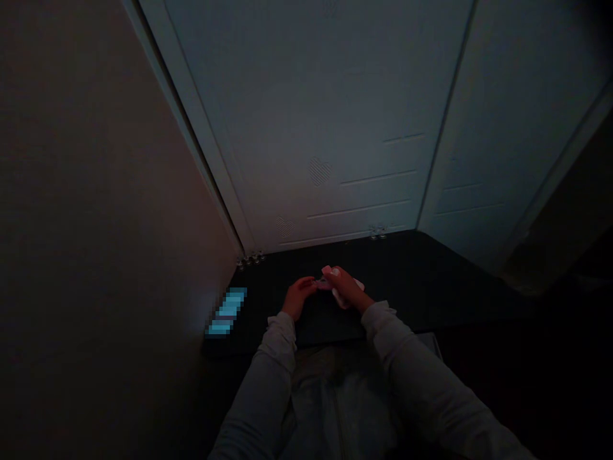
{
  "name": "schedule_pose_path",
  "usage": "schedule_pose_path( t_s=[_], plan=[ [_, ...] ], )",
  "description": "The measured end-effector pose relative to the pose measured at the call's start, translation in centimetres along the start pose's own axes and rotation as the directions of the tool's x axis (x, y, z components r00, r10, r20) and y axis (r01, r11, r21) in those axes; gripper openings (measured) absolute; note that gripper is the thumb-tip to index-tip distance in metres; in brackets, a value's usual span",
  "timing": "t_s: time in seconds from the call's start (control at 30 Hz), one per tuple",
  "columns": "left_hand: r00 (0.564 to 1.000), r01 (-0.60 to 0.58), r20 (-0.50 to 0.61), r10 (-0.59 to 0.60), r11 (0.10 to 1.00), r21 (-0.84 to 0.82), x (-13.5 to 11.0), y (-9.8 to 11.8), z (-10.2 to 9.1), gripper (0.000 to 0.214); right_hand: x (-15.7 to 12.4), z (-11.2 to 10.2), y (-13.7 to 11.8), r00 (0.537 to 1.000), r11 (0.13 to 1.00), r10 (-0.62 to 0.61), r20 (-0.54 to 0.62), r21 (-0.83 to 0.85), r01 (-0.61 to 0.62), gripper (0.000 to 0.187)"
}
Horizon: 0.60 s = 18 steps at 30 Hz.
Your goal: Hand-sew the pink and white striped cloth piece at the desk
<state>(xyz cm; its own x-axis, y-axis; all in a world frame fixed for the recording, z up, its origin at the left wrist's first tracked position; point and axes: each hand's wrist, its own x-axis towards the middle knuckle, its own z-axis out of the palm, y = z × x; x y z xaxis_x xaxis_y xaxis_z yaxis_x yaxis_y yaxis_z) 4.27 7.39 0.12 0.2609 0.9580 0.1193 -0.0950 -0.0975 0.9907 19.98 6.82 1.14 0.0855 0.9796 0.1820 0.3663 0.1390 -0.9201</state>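
Dim light at black desk (407, 281): right hand (348, 289) gripped pink thing (325, 284), fingers closed around it, over middle of desk. Left hand (295, 301) met thing's left end; whether its fingers pinched, could not tell. Pixelated cyan screen (227, 313) lay at desk's left end. Small clear items (251, 259) stood at back edge, by white panel (335, 96).

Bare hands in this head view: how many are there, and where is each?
2: the left hand over the black tabletop, and the right hand just right of it, gripping a pink item. Dark areas could hide others.
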Motion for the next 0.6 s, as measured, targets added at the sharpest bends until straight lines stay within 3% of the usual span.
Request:
schedule_pose_path(
  t_s=[0.23,0.43,0.6],
  plan=[
    [1.0,0.013,-0.024,-0.015,0.998,-0.069,0.12,-0.21,-0.05,0.033,0.02,0.25,0.12,0.996,0.992,-0.081,-0.027,-0.098,0.078,0.038],
    [0.999,0.009,-0.052,-0.012,0.998,-0.06,-0.04,0.02,-0.12,0.035,-0.21,0.8,0.35,0.99,0.989,-0.131,-0.055,-0.075,0.127,0.04],
    [0.997,0.003,-0.074,-0.014,0.989,-0.145,-0.07,0.03,-0.09,0.035,-0.26,0.71,0.21,0.987,0.988,-0.153,-0.051,-0.013,0.153,0.045]
  ],
)
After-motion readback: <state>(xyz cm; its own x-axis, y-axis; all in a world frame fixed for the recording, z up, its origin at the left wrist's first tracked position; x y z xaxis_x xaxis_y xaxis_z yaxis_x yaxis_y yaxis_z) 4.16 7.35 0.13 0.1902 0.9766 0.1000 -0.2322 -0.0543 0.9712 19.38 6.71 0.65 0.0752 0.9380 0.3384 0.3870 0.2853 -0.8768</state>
